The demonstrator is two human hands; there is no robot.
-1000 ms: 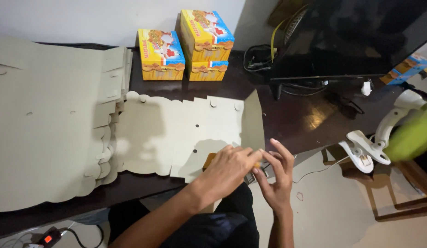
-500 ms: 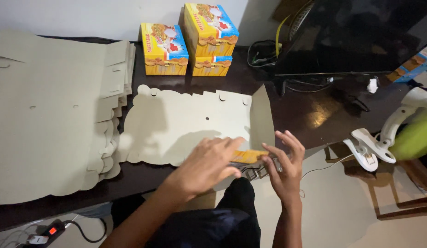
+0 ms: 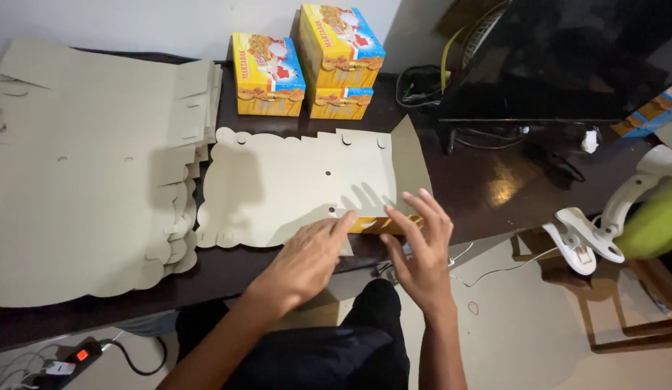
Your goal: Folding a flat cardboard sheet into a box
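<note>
A flat die-cut cardboard box blank [image 3: 293, 180] lies plain side up on the dark table [image 3: 488, 180]. Its near right flap [image 3: 376, 225] is turned over and shows a yellow and orange printed side. My left hand [image 3: 307, 260] lies palm down on that near edge, fingertips touching the folded flap. My right hand [image 3: 423, 249] is just to the right, fingers spread, fingertips at the flap's end. Neither hand grips anything. The blank's right flap [image 3: 412, 155] stands tilted up.
A tall stack of more flat blanks [image 3: 83, 166] fills the left of the table. Three assembled yellow and blue printed boxes [image 3: 307, 61] stand at the back. A black monitor [image 3: 567, 58] and cables sit at the right. A white clamp lamp [image 3: 603, 224] sticks out beyond the table edge.
My view has shifted left and nearer. Both hands have spread apart a little along the near edge, and the printed flap shows more between them.
</note>
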